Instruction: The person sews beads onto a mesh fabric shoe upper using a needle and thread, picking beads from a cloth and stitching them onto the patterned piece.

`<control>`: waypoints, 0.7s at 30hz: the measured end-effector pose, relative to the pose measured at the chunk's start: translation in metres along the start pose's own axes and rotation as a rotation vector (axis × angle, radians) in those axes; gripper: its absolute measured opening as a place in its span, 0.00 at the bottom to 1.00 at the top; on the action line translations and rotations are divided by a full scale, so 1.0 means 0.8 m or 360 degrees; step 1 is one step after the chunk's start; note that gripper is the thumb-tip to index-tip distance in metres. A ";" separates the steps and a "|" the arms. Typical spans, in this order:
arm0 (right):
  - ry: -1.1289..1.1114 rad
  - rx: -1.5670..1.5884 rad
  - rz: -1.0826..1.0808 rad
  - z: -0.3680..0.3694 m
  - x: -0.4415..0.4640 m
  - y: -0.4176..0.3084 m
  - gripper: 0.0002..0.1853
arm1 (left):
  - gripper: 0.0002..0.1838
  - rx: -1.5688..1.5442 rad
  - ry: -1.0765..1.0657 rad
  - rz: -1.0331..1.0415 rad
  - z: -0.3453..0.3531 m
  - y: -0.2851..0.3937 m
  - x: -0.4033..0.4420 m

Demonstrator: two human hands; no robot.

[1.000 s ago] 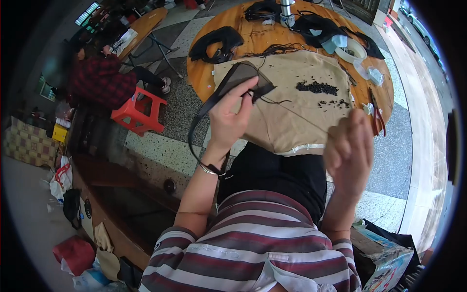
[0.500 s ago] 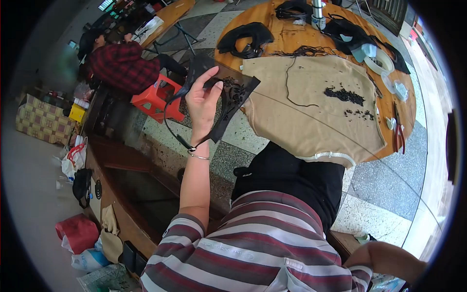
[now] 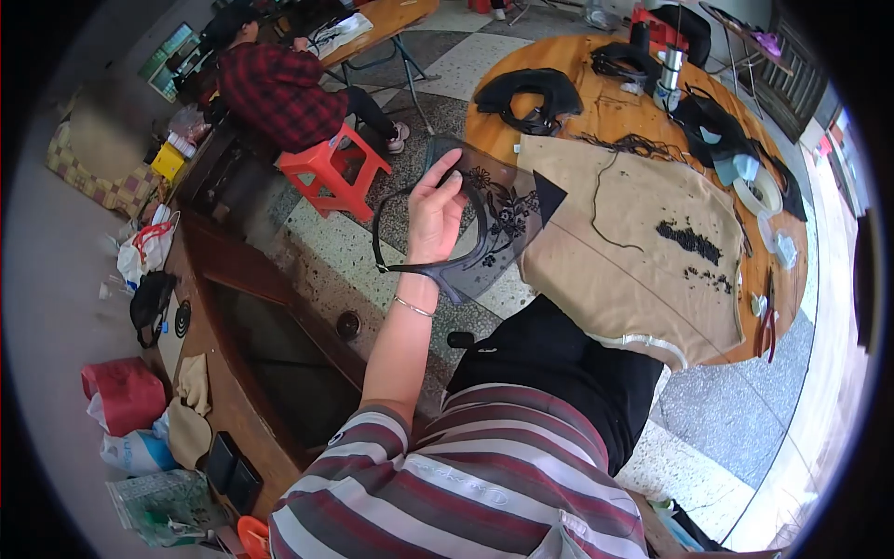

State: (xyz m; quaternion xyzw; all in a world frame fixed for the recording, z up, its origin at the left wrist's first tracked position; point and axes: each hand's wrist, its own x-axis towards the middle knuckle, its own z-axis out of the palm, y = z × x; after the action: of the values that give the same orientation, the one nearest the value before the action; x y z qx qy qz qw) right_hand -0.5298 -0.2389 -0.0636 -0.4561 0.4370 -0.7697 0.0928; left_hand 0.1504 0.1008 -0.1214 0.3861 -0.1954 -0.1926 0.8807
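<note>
My left hand (image 3: pixel 436 222) is raised in the middle of the view, its fingers closed on a sheer black mesh piece with dark floral embroidery (image 3: pixel 507 216). A solid dark corner sticks out at the piece's right, and a narrow dark band loops around my wrist side. The piece hangs in the air, left of the round wooden table (image 3: pixel 484 121). On that table lies a beige cloth (image 3: pixel 596 270), bearing a pile of small black bits (image 3: pixel 689 240) and a dark cord (image 3: pixel 598 207). My right hand is out of view.
Folded black pieces (image 3: pixel 529 93) lie at the table's back, near a metal cylinder (image 3: pixel 669 79). Red-handled pliers (image 3: pixel 766 326) and a tape roll (image 3: pixel 759 193) are at the right. A person in a plaid shirt (image 3: pixel 279 93) sits on a red stool (image 3: pixel 333 172). A wooden bench (image 3: pixel 233 373) stands left.
My left hand, with the mesh piece, has shifted right and down in the view; the piece is turned to show more of its embroidery. My right arm has left the view. The whole view has shifted.
</note>
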 end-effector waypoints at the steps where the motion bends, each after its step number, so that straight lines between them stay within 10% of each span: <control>1: -0.0017 -0.0040 0.0002 0.003 -0.002 0.009 0.07 | 0.20 -0.0022 0.0058 0.0008 -0.004 0.004 0.001; 11: -0.0133 -0.0346 0.0021 0.008 -0.007 0.048 0.08 | 0.22 0.0286 0.0073 0.0004 -0.009 0.016 0.001; 21: -0.0133 -0.0524 0.0057 -0.001 -0.005 0.076 0.10 | 0.15 0.2215 -0.0130 0.1492 0.009 0.027 -0.008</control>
State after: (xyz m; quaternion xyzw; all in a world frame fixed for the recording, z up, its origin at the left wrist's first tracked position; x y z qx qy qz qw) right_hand -0.5433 -0.2724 -0.1122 -0.4888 0.5609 -0.6664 0.0486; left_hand 0.1456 0.1131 -0.1016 0.7129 -0.4417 0.3440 0.4224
